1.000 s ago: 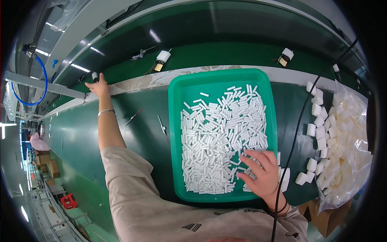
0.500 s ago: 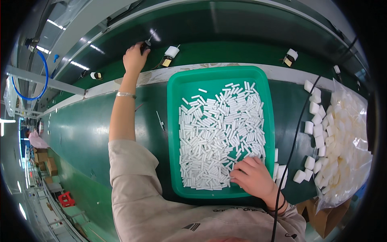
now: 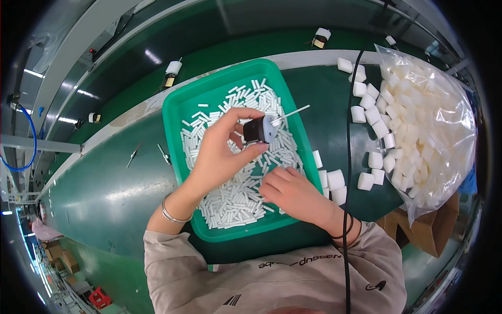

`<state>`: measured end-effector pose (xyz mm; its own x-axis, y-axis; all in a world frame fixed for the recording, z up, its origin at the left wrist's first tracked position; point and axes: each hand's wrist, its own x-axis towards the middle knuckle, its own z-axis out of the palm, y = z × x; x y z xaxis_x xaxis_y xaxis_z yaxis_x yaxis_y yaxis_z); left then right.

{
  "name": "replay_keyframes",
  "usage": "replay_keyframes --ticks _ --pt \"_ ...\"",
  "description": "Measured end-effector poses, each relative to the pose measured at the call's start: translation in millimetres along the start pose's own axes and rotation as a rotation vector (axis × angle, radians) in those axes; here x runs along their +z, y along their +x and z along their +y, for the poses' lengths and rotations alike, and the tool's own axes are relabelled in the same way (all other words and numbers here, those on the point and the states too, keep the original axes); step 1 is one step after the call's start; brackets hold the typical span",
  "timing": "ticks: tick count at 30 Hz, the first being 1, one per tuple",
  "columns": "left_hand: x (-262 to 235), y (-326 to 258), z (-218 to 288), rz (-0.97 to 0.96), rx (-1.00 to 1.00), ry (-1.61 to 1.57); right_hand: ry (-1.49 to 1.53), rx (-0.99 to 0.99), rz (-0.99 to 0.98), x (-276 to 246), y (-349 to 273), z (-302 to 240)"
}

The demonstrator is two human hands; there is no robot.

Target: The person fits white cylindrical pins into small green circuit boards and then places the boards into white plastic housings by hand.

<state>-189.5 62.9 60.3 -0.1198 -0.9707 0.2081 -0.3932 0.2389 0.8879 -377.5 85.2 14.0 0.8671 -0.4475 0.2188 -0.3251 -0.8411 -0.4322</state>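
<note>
My left hand holds a small black cylindrical part with a white end and a thin metal pin sticking out to the right, above the green tray. The tray is full of several short white tubes. My right hand rests low in the tray with its fingers curled on the white tubes; whether it pinches one is hidden.
A clear bag of white foam cylinders lies at the right, with loose foam pieces beside the tray. Small black-and-white parts ride the green conveyor beyond the tray. A black cable hangs down past my right wrist. Two metal pins lie left of the tray.
My left hand came back from the conveyor with the black part and now holds it over the tray. My right hand stayed in the tray, shifting slightly left.
</note>
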Motion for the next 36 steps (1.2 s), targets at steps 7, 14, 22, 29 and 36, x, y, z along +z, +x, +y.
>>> replay_keyframes --ticks 7,14,22,29,36 --pt "6 -19 -10 0.055 0.122 0.080 0.519 0.359 0.430 -21 -3 6" --pt "2 -18 -10 -0.010 0.344 0.191 0.702 0.535 0.731 -32 -12 19" --pt "4 -16 -11 -0.017 0.319 0.206 0.697 0.514 0.822 -33 -12 21" --pt "5 -15 -8 -0.114 0.324 0.292 0.182 0.204 0.709 -41 -9 28" --pt "12 -21 -5 -0.177 0.033 -0.017 0.395 0.273 0.642 -23 -4 13"
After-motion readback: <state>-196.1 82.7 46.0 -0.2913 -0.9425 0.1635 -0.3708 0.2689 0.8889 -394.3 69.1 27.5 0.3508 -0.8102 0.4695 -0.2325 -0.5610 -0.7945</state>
